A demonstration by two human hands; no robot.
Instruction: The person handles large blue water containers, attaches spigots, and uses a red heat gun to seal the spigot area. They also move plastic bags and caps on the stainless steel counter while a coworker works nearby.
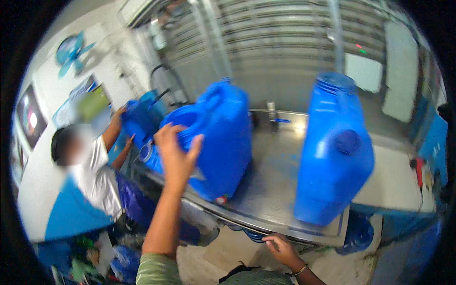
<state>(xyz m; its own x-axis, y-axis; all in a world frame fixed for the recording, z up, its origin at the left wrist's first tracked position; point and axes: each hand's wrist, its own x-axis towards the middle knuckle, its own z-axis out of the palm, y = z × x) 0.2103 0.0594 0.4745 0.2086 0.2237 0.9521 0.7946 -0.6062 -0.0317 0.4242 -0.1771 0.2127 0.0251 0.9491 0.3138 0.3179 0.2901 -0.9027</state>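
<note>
My left hand (176, 153) is raised with its fingers spread against the top of a large blue jerrycan (223, 142). This can leans to the left on a steel counter (270, 190). A second blue jerrycan (335, 152) stands upright on the counter's right part, its wide neck uncapped and a round cap on its side. My right hand (281, 247) is low at the counter's front edge, fingers curled onto the rim, a bracelet on the wrist.
At the left a person in a white shirt (97, 175) holds another blue container (137, 118). A small tap (273, 116) stands at the counter's back. More blue cans (356, 235) sit under the counter. A corrugated metal wall (285, 47) is behind.
</note>
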